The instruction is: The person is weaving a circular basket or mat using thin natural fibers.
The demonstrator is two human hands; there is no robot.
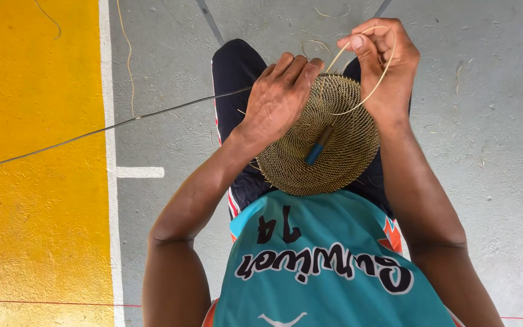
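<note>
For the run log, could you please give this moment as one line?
left hand: steadies woven disc rim | right hand: pinches pale strand looped above | blue tool: on disc

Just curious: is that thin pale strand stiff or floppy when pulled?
Probably springy: the strand holds a smooth open loop from the right hand instead of drooping. Likely very light, being so thin. It might kink if bent sharply at the woven disc under the left hand.

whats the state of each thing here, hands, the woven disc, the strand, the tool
left hand: pressed on the disc's top edge, gripping
right hand: shut, pinching the strand
round woven straw-coloured disc: flat on the lap, unfinished
thin pale fibre strand: looped, pulled up
blue-handled tool: stuck in the disc
</note>
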